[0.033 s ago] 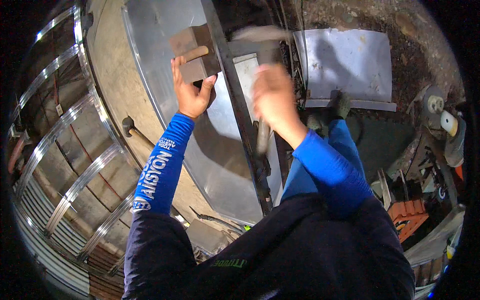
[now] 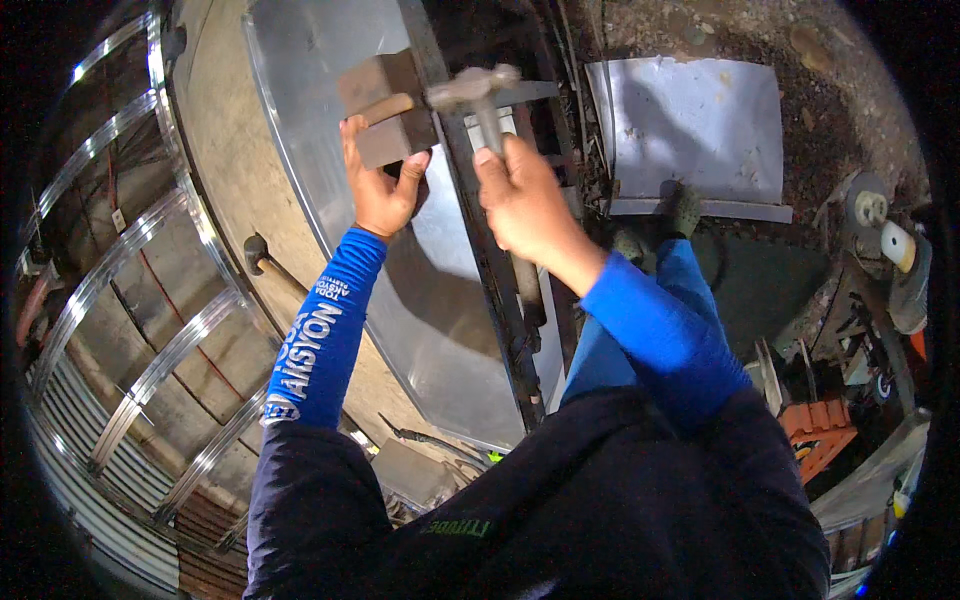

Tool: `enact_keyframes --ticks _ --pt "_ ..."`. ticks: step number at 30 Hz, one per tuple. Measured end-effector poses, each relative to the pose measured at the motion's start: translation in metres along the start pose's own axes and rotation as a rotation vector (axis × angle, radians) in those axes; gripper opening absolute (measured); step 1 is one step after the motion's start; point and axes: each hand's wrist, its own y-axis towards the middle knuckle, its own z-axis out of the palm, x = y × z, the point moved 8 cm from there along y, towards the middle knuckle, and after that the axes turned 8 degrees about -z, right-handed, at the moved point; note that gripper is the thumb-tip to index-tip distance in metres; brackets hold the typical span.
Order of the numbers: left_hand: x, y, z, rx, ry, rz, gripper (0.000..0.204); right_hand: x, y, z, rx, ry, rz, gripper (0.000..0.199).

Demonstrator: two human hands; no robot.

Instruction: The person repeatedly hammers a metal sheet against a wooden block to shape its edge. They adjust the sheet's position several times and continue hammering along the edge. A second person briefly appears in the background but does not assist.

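My left hand is closed around a brown, angular block, with one finger across its recessed middle and the thumb at its near corner. The block rests against the edge of a shiny metal sheet, beside a long dark metal bar. In my right hand is a hammer. Its metal head is up just right of the block, apart from it, and the handle runs down through my fist.
A second hammer with a dark head lies on the pale board at left. Beyond it stand shiny metal frames. On the ground at right lies a white sheet, with an angle grinder farther right and an orange crate below.
The hammer and my right hand, blurred before, have shifted left toward the block and now show sharply. My left hand and the block have hardly moved.
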Motion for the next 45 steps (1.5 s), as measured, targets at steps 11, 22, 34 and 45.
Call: enact_keyframes --ticks 11,22,34,45 --pt "0.001 0.009 0.005 0.001 -0.091 -0.026 0.070 -0.006 0.017 0.008 0.028 -0.200 -0.098 0.026" --pt "-0.008 0.012 0.003 0.030 -0.101 -0.029 0.071 0.002 0.040 0.017 0.112 -0.323 -0.153 0.027" --pt "0.006 0.000 0.001 0.038 -0.075 -0.082 0.075 0.010 0.039 0.021 0.150 -0.238 -0.058 0.033" --pt "0.008 0.005 -0.003 -0.009 -0.026 -0.069 0.072 0.022 0.055 0.027 0.200 -0.261 0.005 0.029"
